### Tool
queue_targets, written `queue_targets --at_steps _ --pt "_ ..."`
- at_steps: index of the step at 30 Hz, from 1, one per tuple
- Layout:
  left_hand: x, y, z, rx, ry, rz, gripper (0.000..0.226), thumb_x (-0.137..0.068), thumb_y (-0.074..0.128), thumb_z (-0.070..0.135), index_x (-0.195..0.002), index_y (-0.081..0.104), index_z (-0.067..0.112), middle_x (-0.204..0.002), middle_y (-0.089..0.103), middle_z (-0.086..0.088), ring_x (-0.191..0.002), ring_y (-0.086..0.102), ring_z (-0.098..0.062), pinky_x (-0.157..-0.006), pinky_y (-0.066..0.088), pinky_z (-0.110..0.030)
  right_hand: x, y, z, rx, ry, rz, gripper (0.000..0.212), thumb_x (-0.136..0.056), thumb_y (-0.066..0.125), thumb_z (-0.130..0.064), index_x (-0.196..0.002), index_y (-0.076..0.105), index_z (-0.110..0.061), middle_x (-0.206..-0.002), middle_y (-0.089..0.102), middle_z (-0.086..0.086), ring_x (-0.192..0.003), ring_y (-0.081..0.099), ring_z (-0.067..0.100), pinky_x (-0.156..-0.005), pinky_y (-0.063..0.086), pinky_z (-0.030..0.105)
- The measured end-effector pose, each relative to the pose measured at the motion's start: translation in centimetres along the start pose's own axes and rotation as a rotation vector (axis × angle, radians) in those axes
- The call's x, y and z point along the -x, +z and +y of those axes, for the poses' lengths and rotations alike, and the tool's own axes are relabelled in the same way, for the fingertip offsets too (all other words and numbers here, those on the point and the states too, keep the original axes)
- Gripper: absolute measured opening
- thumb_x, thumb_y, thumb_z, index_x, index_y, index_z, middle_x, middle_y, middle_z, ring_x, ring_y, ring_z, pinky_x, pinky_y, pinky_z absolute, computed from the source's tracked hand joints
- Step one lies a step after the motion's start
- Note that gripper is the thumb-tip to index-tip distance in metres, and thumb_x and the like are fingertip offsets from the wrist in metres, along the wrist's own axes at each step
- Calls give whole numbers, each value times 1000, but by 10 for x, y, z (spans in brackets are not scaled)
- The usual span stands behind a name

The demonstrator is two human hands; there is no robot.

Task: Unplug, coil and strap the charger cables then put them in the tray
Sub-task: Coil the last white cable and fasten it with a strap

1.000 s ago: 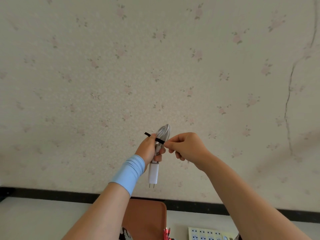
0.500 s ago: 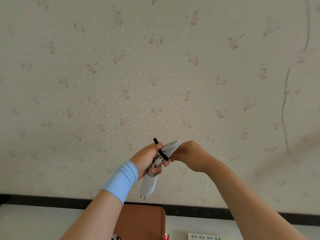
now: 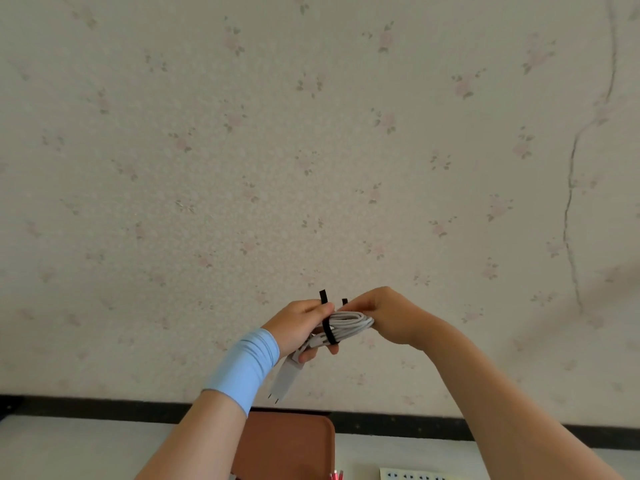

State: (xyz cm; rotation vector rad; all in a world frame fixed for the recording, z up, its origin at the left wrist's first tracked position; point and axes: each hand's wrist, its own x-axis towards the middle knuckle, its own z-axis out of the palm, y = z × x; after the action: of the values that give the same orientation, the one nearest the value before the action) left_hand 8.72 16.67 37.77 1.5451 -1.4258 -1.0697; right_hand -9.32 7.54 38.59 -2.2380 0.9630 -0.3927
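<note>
Coiled white charger cable [image 3: 349,323]: held in mid-air between both hands, white plug adapter [image 3: 285,377] hanging beneath. Left hand [image 3: 298,327]: fingers curled round the coil and the black strap [image 3: 327,332] wrapped over it. Right hand [image 3: 391,317]: fingers closed on the coil's other end. Step judged in hand: strapping; strap ends stand loose. Next move calls for the ends to be fastened and the bundle lowered into the brown tray [image 3: 287,445] on the white table [image 3: 69,448]. Floral wallpapered wall [image 3: 311,133] behind.
</note>
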Motion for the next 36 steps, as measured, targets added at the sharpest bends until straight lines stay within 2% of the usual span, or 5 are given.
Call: queue_targets --at_steps 4,17,23,28,36 --pt "-2 0 -1 -105 46 43 35 -103 40 36 -101 63 10 -77 74 -14 -40 39 -22 -43 34 -24 4 -5 -6 -598 144 -97 32 -97 49 -12 -104 80 -12 -108 77 4 -108 70 21 -97 54 37" --pt "-10 21 -2 -330 157 376 46 -99 48 42 -66 51 11 -61 48 -2 -38 51 -21 -46 44 -30 -4 36 -19 -429 272 408 20 -94 67 -15 -80 78 -24 -80 73 -7 -78 69 12 -64 52 21" --pt "-9 23 -2 -244 192 465 36 -99 52 33 -71 47 11 -62 47 -6 -36 47 -24 -37 34 -24 -4 45 -23 -499 281 558 46 -89 73 -15 -134 62 -19 -73 70 -6 -70 65 9 -63 49 25" --pt "-10 17 -8 -187 44 312 39 -99 50 36 -67 51 14 -66 47 -7 -38 57 -30 -42 36 -28 -4 48 -22 -454 317 549 8 -85 78 -18 -76 76 -19 -75 74 -4 -73 69 16 -63 53 27" --pt "-11 23 -5 -58 -153 236 35 -100 44 35 -92 63 6 -95 71 -10 -38 59 -26 -55 45 -30 -4 54 -26 -281 186 546 15 -93 66 -15 -77 66 -14 -71 63 -3 -61 53 10 -53 38 22"
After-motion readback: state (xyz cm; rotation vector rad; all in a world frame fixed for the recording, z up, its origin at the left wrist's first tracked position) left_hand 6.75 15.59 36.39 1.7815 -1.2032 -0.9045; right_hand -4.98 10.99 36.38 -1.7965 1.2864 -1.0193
